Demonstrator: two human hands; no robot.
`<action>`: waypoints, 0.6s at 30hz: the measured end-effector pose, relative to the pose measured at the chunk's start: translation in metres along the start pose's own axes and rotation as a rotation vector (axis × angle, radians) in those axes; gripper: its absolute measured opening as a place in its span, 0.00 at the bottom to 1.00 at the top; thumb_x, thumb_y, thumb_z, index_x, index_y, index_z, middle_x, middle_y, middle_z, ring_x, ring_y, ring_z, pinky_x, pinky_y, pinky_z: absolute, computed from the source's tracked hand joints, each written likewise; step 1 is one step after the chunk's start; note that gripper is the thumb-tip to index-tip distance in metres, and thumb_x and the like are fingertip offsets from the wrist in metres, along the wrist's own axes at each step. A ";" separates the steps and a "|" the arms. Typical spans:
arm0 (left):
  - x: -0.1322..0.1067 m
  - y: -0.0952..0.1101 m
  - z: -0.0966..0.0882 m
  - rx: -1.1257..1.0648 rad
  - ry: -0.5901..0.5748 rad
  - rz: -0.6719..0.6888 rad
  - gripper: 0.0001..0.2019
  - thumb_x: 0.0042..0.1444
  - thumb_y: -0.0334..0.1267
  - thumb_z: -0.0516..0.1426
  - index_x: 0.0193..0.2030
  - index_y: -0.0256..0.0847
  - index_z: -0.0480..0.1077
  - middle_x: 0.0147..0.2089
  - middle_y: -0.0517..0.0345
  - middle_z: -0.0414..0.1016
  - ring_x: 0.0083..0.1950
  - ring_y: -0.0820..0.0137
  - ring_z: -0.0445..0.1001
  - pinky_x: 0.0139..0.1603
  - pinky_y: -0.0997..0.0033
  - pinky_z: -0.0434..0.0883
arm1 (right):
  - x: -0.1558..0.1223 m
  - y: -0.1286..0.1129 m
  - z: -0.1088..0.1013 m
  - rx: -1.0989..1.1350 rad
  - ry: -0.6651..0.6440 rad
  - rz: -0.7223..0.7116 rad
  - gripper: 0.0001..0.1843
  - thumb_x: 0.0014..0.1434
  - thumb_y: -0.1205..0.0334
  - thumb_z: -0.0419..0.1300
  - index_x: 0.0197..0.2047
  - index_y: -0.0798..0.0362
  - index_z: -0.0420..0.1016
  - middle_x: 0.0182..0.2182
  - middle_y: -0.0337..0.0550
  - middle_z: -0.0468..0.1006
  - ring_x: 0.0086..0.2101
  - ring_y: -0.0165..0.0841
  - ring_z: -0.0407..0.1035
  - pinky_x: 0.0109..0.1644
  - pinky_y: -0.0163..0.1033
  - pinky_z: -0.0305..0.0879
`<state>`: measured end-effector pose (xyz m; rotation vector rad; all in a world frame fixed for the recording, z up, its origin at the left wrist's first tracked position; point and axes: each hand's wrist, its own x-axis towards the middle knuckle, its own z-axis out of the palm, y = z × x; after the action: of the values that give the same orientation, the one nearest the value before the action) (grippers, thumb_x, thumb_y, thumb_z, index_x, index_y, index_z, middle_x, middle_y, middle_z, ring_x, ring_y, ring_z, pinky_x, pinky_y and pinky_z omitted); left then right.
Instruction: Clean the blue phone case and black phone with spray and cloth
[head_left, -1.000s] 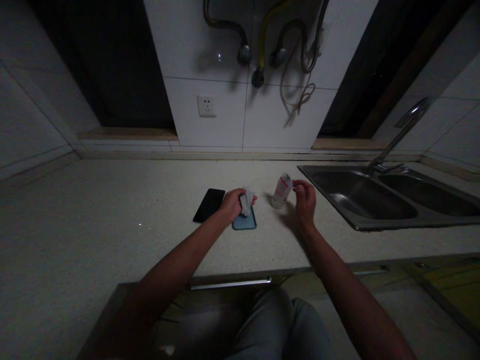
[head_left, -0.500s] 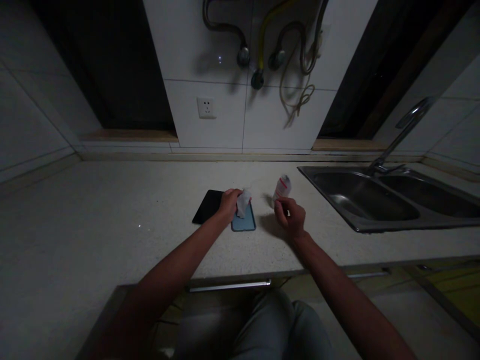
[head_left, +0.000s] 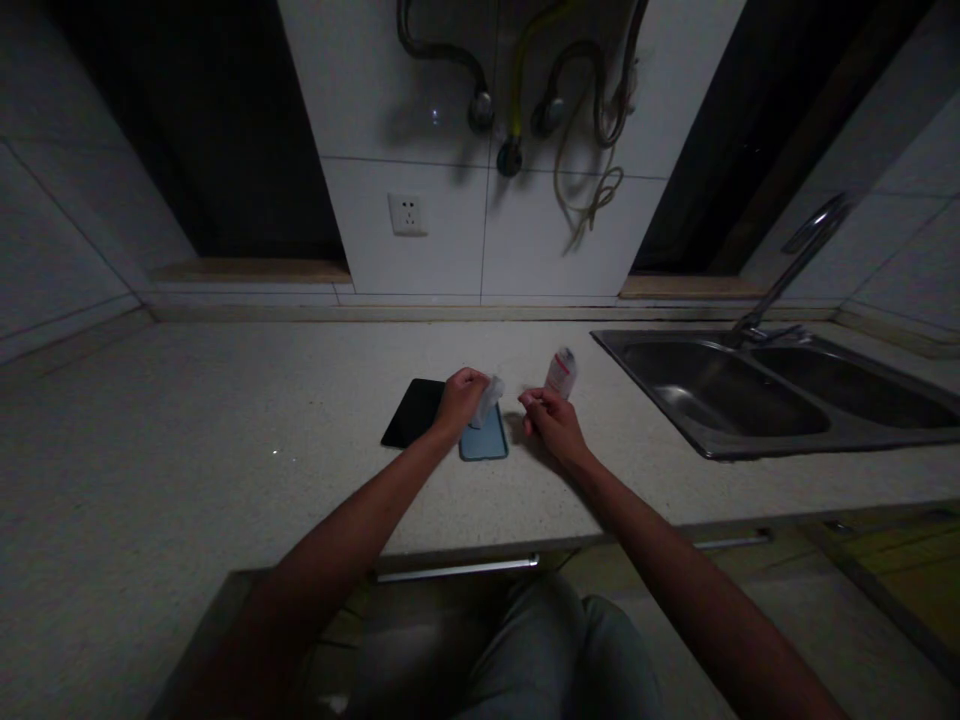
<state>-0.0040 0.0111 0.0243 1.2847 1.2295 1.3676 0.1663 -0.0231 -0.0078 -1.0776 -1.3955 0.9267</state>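
Observation:
My left hand (head_left: 460,398) is closed on a thin, crumpled whitish piece (head_left: 487,398); whether it is tissue or plastic I cannot tell. It hangs above the upper part of a light blue phone case (head_left: 485,442) lying on the counter. Left of the case, partly behind my left hand, lies a flat black rectangular object (head_left: 411,412). My right hand (head_left: 553,422) is just right of the case with its fingers pinched together; anything in them is too small to make out. A whitish bottle with red print (head_left: 562,370) is right behind it, its lower part hidden.
The pale speckled counter (head_left: 225,420) runs along a tiled wall with a power socket (head_left: 407,214). A steel double sink (head_left: 720,395) with a tap (head_left: 795,260) is on the right. Hoses (head_left: 517,80) hang from the wall above.
My right hand has moved left, closer to the phone case, uncovering more of the bottle. My left hand has risen slightly with the whitish piece. The view has shifted a little.

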 end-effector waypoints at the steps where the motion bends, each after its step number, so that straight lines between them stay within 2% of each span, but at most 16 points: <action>1: 0.000 0.000 0.000 0.001 -0.002 0.002 0.06 0.50 0.33 0.58 0.24 0.41 0.69 0.24 0.62 0.68 0.27 0.73 0.65 0.28 0.76 0.59 | 0.001 -0.001 0.001 0.090 -0.023 0.057 0.20 0.55 0.40 0.62 0.35 0.50 0.74 0.14 0.32 0.69 0.14 0.27 0.56 0.19 0.34 0.48; 4: 0.000 0.001 0.000 -0.007 -0.028 0.008 0.05 0.51 0.33 0.58 0.25 0.41 0.69 0.24 0.63 0.68 0.27 0.73 0.65 0.28 0.76 0.59 | 0.003 -0.005 0.001 0.333 -0.126 0.195 0.23 0.50 0.40 0.67 0.36 0.51 0.74 0.14 0.30 0.68 0.13 0.25 0.53 0.18 0.33 0.46; 8: -0.001 0.002 0.000 0.008 -0.031 0.030 0.05 0.51 0.32 0.57 0.25 0.40 0.69 0.24 0.63 0.68 0.28 0.73 0.65 0.29 0.75 0.59 | 0.002 -0.012 -0.004 0.510 -0.234 0.263 0.21 0.50 0.43 0.69 0.35 0.51 0.74 0.12 0.25 0.61 0.13 0.23 0.47 0.18 0.32 0.46; 13: -0.001 0.001 0.000 0.026 -0.046 0.034 0.05 0.51 0.33 0.56 0.25 0.41 0.68 0.23 0.64 0.66 0.27 0.73 0.64 0.27 0.75 0.57 | 0.001 -0.012 -0.007 0.586 -0.274 0.333 0.17 0.50 0.48 0.69 0.34 0.52 0.73 0.13 0.25 0.62 0.13 0.22 0.47 0.19 0.31 0.46; 18: 0.001 -0.005 0.000 0.032 -0.064 0.064 0.04 0.51 0.34 0.56 0.26 0.41 0.68 0.25 0.63 0.68 0.28 0.73 0.64 0.28 0.75 0.58 | 0.003 -0.007 -0.006 0.547 -0.284 0.352 0.16 0.51 0.50 0.68 0.35 0.53 0.75 0.13 0.27 0.65 0.13 0.23 0.50 0.19 0.32 0.48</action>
<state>-0.0041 0.0131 0.0200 1.3902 1.1795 1.3460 0.1710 -0.0221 0.0001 -0.7979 -1.0820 1.6583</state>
